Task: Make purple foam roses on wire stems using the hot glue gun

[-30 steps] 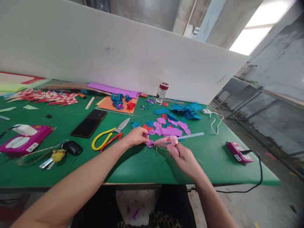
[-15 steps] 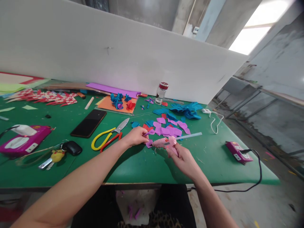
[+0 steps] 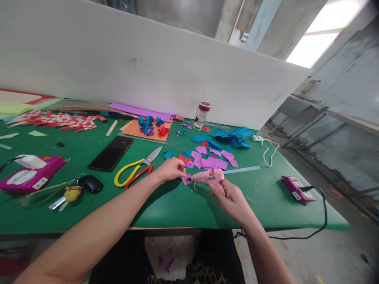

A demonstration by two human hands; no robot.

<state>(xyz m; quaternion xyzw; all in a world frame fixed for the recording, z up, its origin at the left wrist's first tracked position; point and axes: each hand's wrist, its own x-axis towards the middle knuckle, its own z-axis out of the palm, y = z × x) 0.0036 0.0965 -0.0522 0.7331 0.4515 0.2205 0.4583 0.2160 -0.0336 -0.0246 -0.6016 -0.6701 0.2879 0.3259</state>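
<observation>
A pink glue gun (image 3: 209, 177) is gripped in my right hand (image 3: 231, 197), its nozzle pointing left and a clear glue stick (image 3: 244, 170) jutting from its back. The nozzle tip is at a small purple paper piece (image 3: 186, 180) beside my left fingers. Closed in a pinch, my left hand (image 3: 171, 169) holds purple paper (image 3: 186, 164). Just beyond both hands lie loose purple petals (image 3: 217, 163), along with blue and red pieces. Yellow-and-red-handled scissors (image 3: 139, 167) rest open to the left of my left hand.
A black phone (image 3: 111, 153), keys with a yellow charm (image 3: 72, 194) and a magenta power strip (image 3: 32, 173) lie to the left. Paper flowers (image 3: 146, 126) and a glass jar (image 3: 202, 116) stand toward the white board. Another power strip (image 3: 297, 190) with a black cord sits right.
My right hand and the glue gun have shifted slightly to the right, the glue stick moving with them. My left hand stays almost in place.
</observation>
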